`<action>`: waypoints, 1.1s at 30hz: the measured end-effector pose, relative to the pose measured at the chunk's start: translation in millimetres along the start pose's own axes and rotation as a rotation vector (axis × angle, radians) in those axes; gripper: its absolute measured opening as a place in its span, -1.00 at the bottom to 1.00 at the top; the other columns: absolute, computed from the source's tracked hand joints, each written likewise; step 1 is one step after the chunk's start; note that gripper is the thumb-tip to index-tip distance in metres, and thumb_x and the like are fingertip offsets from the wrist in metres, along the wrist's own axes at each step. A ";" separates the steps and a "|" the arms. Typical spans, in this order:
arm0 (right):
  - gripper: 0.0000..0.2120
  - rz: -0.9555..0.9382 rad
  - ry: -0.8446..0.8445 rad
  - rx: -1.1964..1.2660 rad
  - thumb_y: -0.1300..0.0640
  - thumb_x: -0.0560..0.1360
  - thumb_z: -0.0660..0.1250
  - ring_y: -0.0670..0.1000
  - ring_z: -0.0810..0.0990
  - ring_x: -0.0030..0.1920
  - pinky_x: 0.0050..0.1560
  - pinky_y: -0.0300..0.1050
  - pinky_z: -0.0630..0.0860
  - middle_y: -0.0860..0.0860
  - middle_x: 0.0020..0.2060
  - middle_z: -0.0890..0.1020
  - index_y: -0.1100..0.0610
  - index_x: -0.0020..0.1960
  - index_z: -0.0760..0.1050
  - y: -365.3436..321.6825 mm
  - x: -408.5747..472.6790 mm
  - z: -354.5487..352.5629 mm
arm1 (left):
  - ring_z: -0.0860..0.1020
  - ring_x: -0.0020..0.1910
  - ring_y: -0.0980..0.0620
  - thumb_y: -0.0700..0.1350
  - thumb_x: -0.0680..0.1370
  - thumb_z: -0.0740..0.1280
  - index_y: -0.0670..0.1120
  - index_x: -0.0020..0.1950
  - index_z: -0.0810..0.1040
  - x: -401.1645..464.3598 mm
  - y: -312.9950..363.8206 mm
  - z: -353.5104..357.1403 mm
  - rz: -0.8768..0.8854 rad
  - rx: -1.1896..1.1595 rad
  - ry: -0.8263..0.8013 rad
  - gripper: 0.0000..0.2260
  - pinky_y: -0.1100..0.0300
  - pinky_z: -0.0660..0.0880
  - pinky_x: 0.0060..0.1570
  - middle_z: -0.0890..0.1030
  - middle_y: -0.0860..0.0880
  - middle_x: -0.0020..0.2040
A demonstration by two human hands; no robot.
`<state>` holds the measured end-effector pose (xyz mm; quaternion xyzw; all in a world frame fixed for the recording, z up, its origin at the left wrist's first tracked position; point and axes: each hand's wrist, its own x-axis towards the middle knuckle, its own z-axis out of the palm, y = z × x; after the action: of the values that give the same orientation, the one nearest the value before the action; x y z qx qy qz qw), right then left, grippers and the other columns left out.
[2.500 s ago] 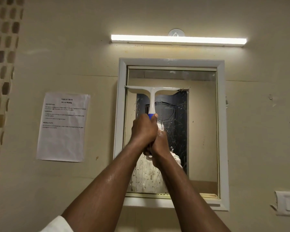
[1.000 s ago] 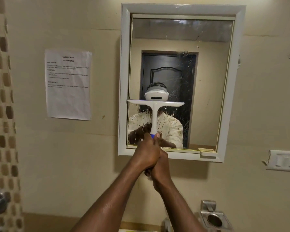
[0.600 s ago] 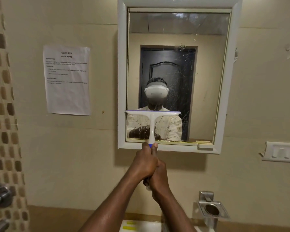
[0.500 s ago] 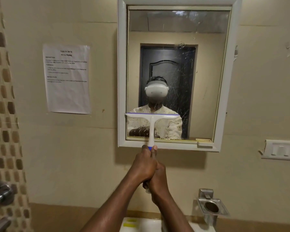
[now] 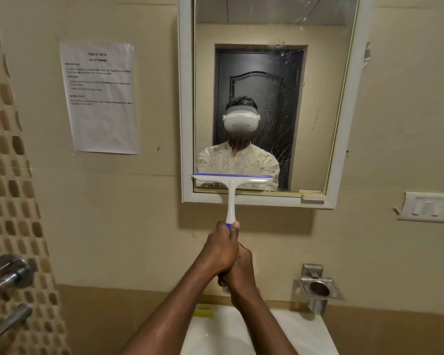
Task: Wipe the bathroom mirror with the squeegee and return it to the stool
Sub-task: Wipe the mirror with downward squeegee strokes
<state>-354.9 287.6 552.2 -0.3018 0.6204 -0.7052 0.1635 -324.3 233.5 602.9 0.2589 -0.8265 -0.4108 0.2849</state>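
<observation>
Both hands stacked on squeegee [image 5: 230, 198] handle: left hand [image 5: 222, 248] upper, right hand [image 5: 241, 271] just below, both clenched. Blade, straight above hands, has slid down from mirror [image 5: 315, 103] top to bottom edge. Left strip cleared; streaks remain up-right. Stool not visible.

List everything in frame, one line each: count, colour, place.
mirror: 1, white frame, on wall, centre-right; streaks on right part of glass
squeegee: 1, white with blue blade edge and blue on grip, blade at mirror's lower left
paper sheet: 1, white, printed, on wall left of mirror
switch plate: 1, white, wall at right
metal holder: 1, steel, wall at lower right
basin: 1, white, bottom centre
taps: steel, lower left
left hand: upper on handle
right hand: lower on handle
</observation>
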 end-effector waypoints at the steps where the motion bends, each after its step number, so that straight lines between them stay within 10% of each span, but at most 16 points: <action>1: -0.69 0.002 0.001 0.003 0.15 0.61 0.12 -0.05 0.35 -0.61 -0.58 -0.27 0.28 0.07 -0.54 0.45 0.32 -0.14 0.50 1.9 -1.8 0.3 | 0.54 -0.25 0.05 0.16 0.61 0.01 -0.09 0.06 0.36 -1.0 -2.1 0.8 -0.006 0.009 -0.004 -0.65 0.19 0.41 -0.34 0.54 -0.06 -0.18; 33: -0.68 -0.017 0.052 0.023 0.08 0.64 0.12 -0.06 0.36 -0.58 -0.51 -0.21 0.29 -0.01 -0.56 0.46 0.16 -0.21 0.49 -6.0 -14.2 -0.1 | 0.55 -0.15 0.01 0.19 0.60 0.04 -0.05 -0.03 0.45 -14.6 3.1 0.8 -0.007 -0.156 0.015 -0.64 0.09 0.50 -0.09 0.57 -0.07 -0.12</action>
<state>-343.3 297.4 554.9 -0.2868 0.6135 -0.7214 0.1449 -315.2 245.2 601.3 0.2421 -0.7890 -0.4728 0.3089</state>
